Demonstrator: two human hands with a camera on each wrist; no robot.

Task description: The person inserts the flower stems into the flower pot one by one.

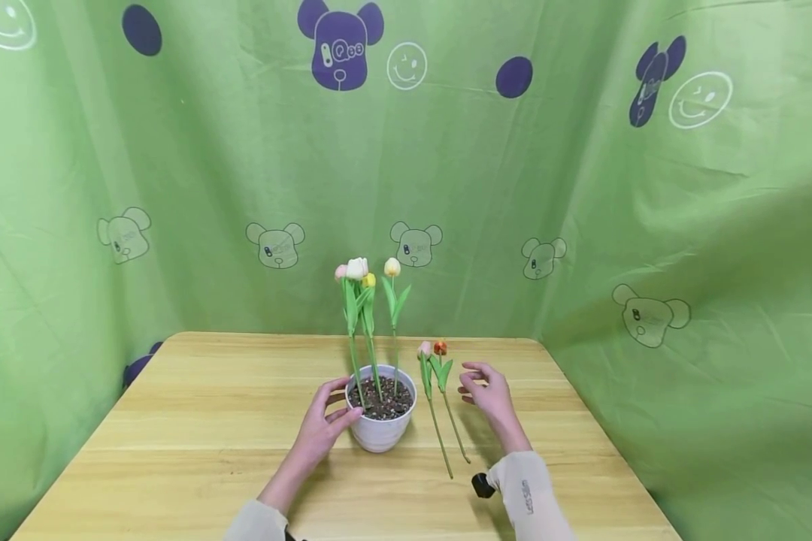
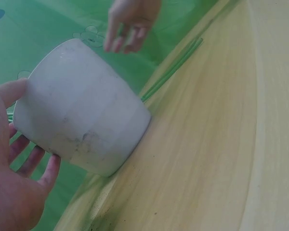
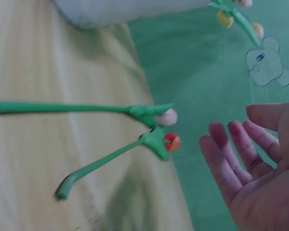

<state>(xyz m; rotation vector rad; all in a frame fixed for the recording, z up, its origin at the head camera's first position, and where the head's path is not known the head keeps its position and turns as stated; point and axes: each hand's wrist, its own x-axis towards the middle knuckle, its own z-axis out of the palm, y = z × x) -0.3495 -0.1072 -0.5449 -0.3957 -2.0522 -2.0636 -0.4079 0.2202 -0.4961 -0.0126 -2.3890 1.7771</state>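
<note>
A white ridged flower pot (image 1: 381, 436) holds dark soil (image 1: 395, 408) and several upright artificial tulips. Their heads are white (image 1: 357, 268), pink, yellow and pale cream. My left hand (image 1: 319, 427) holds the pot from its left side, thumb at the near rim and fingers spread along the wall. To the right of the pot, a pink tulip (image 1: 428, 383) and an orange-red tulip (image 1: 443, 379) lie side by side on the table. Beside their flower ends hovers my right hand (image 1: 490, 394), fingers loosely bent, nothing between them.
The wooden table (image 1: 176, 436) ends at a green patterned curtain (image 1: 474, 165), which hangs behind it and along both sides. A black wrist device (image 1: 483, 485) sits at the right sleeve cuff. Small soil crumbs dot the tabletop near the pot in the left wrist view.
</note>
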